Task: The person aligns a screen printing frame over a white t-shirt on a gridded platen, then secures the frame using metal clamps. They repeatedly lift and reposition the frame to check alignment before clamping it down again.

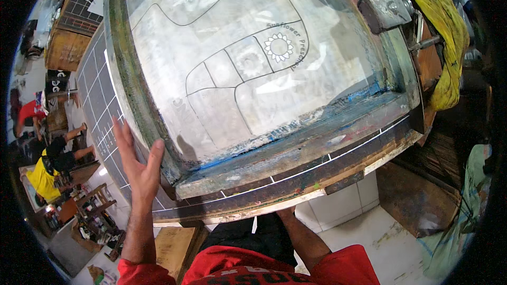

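A worn wooden screen-printing frame (296, 140) takes up most of the tabletop, with blue ink smears along its near inner edge. Through its pale mesh shows a black line drawing (229, 66) of curved outlines, with a small flower and lettering at one end. My left hand (140, 171) is at the frame's near left corner, fingers stretched out and thumb apart, close to the left rail; whether it touches the wood I cannot tell. Only a bit of my right hand (286, 212) shows below the table's near edge, its fingers hidden under that edge.
A dark table board (100, 84) with white grid lines lies under the frame. At the far right are a metal hinge clamp (388, 10) and a yellow cloth (449, 37). A green cloth (475, 190) hangs at right. At left, a person in yellow (42, 179) bends near cluttered shelves.
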{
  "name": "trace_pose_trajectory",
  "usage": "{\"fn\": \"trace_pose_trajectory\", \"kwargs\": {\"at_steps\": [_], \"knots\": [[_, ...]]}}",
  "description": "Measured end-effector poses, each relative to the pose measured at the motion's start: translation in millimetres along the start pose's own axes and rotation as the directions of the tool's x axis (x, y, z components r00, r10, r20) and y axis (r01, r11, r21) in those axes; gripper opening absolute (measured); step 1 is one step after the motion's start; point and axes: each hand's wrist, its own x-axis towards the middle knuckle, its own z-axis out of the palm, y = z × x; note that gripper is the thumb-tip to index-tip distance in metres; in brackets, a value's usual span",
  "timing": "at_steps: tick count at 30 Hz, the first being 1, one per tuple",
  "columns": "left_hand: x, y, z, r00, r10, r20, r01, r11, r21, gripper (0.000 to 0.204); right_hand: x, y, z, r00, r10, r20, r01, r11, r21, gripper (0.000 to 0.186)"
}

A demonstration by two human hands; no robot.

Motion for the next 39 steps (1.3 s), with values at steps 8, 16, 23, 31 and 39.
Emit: {"fn": "trace_pose_trajectory", "kwargs": {"at_steps": [8,16,23,31,39], "knots": [[-6.4,1.2,-10.6,0.973,-0.180,0.144,0.223,0.895,-0.387,0.094,2.5,-4.4,2.4,1.000,-0.005,-0.011,0.005,1.000,-0.005,0.085],[-5.3,11.6,-13.2,0.982,-0.151,0.111,0.185,0.885,-0.427,0.096,1.8,-4.1,6.8,1.000,-0.010,-0.008,0.010,1.000,-0.013,0.083],[-5.4,8.2,-10.1,0.985,-0.148,0.085,0.169,0.913,-0.370,0.093,0.0,-3.4,8.7,1.000,-0.018,-0.008,0.017,1.000,-0.012,0.082],[-6.2,7.9,-6.9,0.982,-0.158,0.101,0.183,0.924,-0.334,0.093,-0.2,-2.4,8.3,1.000,-0.029,-0.001,0.029,1.000,-0.012,0.081],[-7.1,1.6,-3.4,0.986,-0.105,0.132,0.136,0.956,-0.260,0.095,2.3,0.6,6.5,0.999,-0.041,0.001,0.041,0.999,-0.024,0.080]]}}
